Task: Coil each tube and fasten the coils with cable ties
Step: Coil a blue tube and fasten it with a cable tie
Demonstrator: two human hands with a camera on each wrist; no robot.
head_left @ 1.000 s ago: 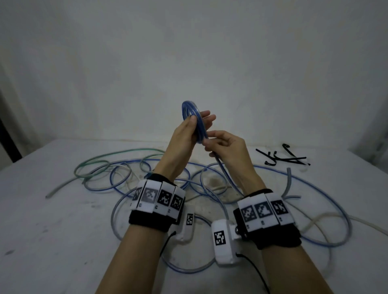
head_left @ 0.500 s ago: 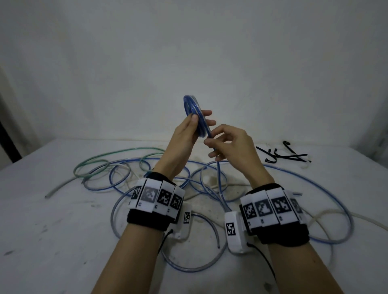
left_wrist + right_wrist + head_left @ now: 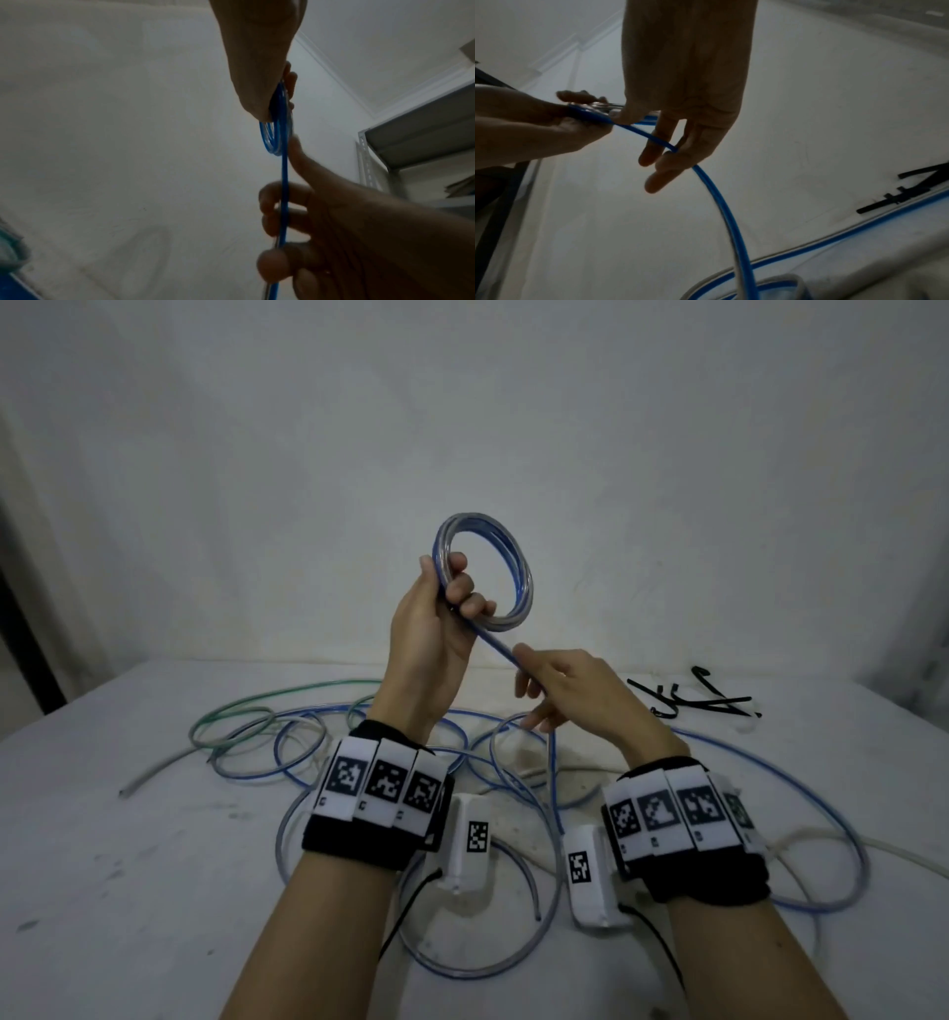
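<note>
My left hand [image 3: 451, 588] is raised above the table and grips a small coil of blue tube [image 3: 519, 580] at its left side, thumb on one face and fingers curled through the ring. From the coil one strand of the blue tube [image 3: 497, 645] runs down to my right hand [image 3: 530, 683], whose curled fingers hold it just below the coil. In the left wrist view the coil [image 3: 273, 140] shows edge-on with the strand [image 3: 284, 192] passing through the right hand's fingers [image 3: 272, 203]. In the right wrist view the tube [image 3: 718, 199] falls from the fingers [image 3: 664, 158] to the table. Black cable ties [image 3: 690, 702] lie at the right rear.
Loose tubes sprawl over the white table [image 3: 102, 891]: a green one [image 3: 287, 698] at the left rear, wide blue loops [image 3: 842, 819] on the right and under my wrists, a whitish one [image 3: 893, 855] at the far right. A white wall rises behind the table.
The left hand has turned the coil from edge-on to facing me and lifted it a little. The right hand has slid down the strand, lower and to the right.
</note>
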